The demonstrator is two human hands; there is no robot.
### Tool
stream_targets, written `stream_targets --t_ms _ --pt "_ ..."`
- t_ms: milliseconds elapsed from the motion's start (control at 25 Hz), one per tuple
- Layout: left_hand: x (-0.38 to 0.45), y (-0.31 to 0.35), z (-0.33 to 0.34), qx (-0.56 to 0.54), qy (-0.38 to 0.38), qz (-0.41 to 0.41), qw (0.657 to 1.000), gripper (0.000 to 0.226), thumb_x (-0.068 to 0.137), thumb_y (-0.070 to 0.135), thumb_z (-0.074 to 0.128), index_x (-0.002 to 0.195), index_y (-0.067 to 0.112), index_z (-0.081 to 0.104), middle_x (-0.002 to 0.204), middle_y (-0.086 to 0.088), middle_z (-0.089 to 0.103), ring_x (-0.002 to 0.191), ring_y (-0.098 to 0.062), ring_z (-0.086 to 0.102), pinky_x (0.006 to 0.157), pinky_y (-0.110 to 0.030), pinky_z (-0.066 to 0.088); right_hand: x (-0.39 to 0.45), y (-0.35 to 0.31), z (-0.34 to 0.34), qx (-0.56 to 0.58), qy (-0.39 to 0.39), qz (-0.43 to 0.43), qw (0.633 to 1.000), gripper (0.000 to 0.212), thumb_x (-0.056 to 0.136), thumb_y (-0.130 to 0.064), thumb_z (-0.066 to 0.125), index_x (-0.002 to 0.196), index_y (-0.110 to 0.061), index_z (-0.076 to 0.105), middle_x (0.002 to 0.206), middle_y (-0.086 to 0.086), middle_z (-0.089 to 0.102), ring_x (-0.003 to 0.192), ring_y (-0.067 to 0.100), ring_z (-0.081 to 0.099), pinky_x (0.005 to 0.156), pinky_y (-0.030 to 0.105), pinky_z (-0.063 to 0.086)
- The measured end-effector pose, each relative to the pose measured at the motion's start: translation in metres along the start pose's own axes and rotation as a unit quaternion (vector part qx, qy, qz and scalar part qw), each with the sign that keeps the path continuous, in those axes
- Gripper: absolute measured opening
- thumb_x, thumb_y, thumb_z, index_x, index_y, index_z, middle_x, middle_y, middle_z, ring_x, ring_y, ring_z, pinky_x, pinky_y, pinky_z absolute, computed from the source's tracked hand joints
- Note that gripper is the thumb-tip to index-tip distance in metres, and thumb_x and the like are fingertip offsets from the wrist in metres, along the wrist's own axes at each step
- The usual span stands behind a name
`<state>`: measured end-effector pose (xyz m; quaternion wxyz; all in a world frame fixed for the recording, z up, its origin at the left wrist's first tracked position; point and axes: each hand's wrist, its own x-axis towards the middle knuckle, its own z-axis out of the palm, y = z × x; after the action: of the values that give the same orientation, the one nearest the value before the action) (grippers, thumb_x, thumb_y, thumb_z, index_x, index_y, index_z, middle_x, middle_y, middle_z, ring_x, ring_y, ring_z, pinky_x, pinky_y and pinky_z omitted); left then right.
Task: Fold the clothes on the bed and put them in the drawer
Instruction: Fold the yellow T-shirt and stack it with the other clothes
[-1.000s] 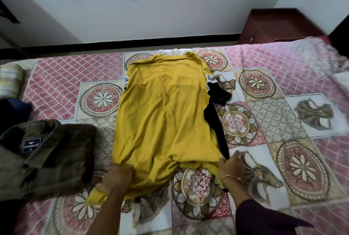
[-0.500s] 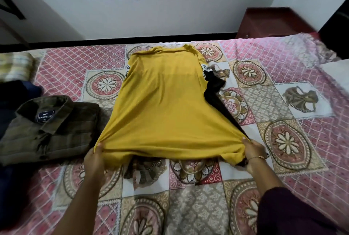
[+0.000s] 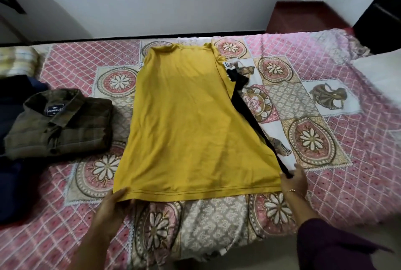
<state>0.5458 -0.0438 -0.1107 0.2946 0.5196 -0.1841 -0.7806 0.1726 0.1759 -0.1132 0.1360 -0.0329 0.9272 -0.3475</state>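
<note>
Mustard shirt (image 3: 184, 117) flat on bed (image 3: 325, 183)

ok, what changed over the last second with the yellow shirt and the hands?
The yellow shirt's hem was bunched near the middle a second ago; both hands moved apart and toward the person, drawing it out flat and straight. The left hand now grips the left hem corner, the right hand the right corner with the black fabric. The folded olive shirt stayed put.

"campus" neck label (image 3: 54, 111) inside folded olive shirt (image 3: 63, 123)
</note>
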Motion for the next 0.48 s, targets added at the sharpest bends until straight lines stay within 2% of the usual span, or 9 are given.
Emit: stream_targets --t_ms 40,80,120,160,200,240,280,400,480 --pt "0.002 0.001 -0.004 -0.064 -0.006 0.009 0.998 0.053 0.041 0.012 0.089 0.088 0.011 0.066 0.089 -0.006 0.069 0.067 -0.017 0.070 0.055 -0.024 0.057 -0.001 -0.001 -0.001 0.016 0.006 -0.016 1.000 0.037 0.080 0.014 0.055 0.113 -0.003 0.052 0.117 0.023 0.046 0.090 0.040 0.052 0.072 0.039 0.039" --pt "0.003 0.000 -0.006 -0.121 -0.001 0.023 0.992 0.061 0.020 0.012 0.091 0.077 0.012 0.068 0.087 -0.004 0.071 0.068 -0.016 0.071 0.056 -0.024 0.057 -0.002 0.001 -0.001 0.013 -0.001 -0.044 0.999 0.036 0.076 0.019 0.051 0.103 -0.006 0.049 0.115 0.020 0.039 0.083 0.036 0.047 0.069 0.036 0.037" --pt "0.002 -0.002 -0.004 -0.157 0.014 0.037 0.987 0.057 0.020 0.009 0.090 0.072 0.011 0.066 0.090 -0.004 0.070 0.072 -0.018 0.070 0.056 -0.022 0.057 -0.004 0.003 -0.001 -0.002 -0.017 -0.076 0.997 0.034 0.073 0.022 0.046 0.094 -0.006 0.047 0.113 0.019 0.035 0.081 0.033 0.045 0.069 0.034 0.034" --pt "0.006 -0.006 -0.001 -0.178 0.040 0.055 0.982 0.041 0.043 0.002 0.086 0.074 0.010 0.061 0.098 -0.007 0.066 0.077 -0.021 0.068 0.060 -0.021 0.057 -0.006 0.007 0.000 -0.021 -0.037 -0.101 0.994 0.033 0.072 0.024 0.043 0.089 -0.004 0.050 0.111 0.020 0.035 0.083 0.034 0.046 0.070 0.034 0.033" --pt "0.007 -0.010 0.005 -0.182 0.094 0.067 0.977 0.021 0.071 -0.006 0.068 0.078 0.009 0.054 0.105 -0.011 0.059 0.082 -0.021 0.063 0.067 -0.021 0.057 -0.007 0.011 0.001 -0.037 -0.051 -0.114 0.991 0.035 0.072 0.027 0.041 0.088 -0.001 0.055 0.110 0.023 0.038 0.088 0.039 0.048 0.071 0.035 0.034" --pt "0.006 -0.014 0.014 -0.142 0.139 0.078 0.977 0.020 0.087 -0.011 0.046 0.082 0.008 0.050 0.109 -0.013 0.052 0.083 -0.019 0.058 0.074 -0.022 0.057 -0.007 0.016 0.003 -0.052 -0.052 -0.127 0.989 0.038 0.073 0.028 0.041 0.093 0.003 0.061 0.111 0.026 0.041 0.093 0.043 0.050 0.072 0.037 0.036" --pt "0.005 -0.017 0.019 -0.093 0.161 0.085 0.979 0.026 0.093 -0.013 0.033 0.087 0.007 0.049 0.111 -0.015 0.049 0.083 -0.018 0.054 0.073 -0.022 0.057 -0.008 0.019 0.005 -0.070 -0.048 -0.138 0.987 0.040 0.074 0.029 0.042 0.099 0.006 0.064 0.114 0.029 0.043 0.098 0.046 0.050 0.074 0.041 0.040" --pt "-0.002 -0.023 0.021 -0.031 0.170 0.099 0.980 0.035 0.094 -0.015 0.027 0.113 0.007 0.047 0.100 -0.015 0.052 0.081 -0.023 0.055 0.055 -0.025 0.058 -0.008 0.021 0.006 -0.101 -0.078 -0.173 0.977 0.039 0.082 0.021 0.047 0.116 0.007 0.060 0.124 0.030 0.045 0.110 0.045 0.049 0.089 0.043 0.041" --pt "-0.009 -0.023 0.016 0.004 0.158 0.120 0.980 0.031 0.094 -0.014 0.032 0.112 0.006 0.046 0.090 -0.012 0.054 0.073 -0.019 0.063 0.053 -0.022 0.057 -0.004 0.015 0.003 -0.063 -0.106 -0.119 0.985 0.025 0.091 0.002 0.049 0.114 -0.001 0.058 0.109 0.020 0.053 0.102 0.039 0.052 0.082 0.040 0.040"
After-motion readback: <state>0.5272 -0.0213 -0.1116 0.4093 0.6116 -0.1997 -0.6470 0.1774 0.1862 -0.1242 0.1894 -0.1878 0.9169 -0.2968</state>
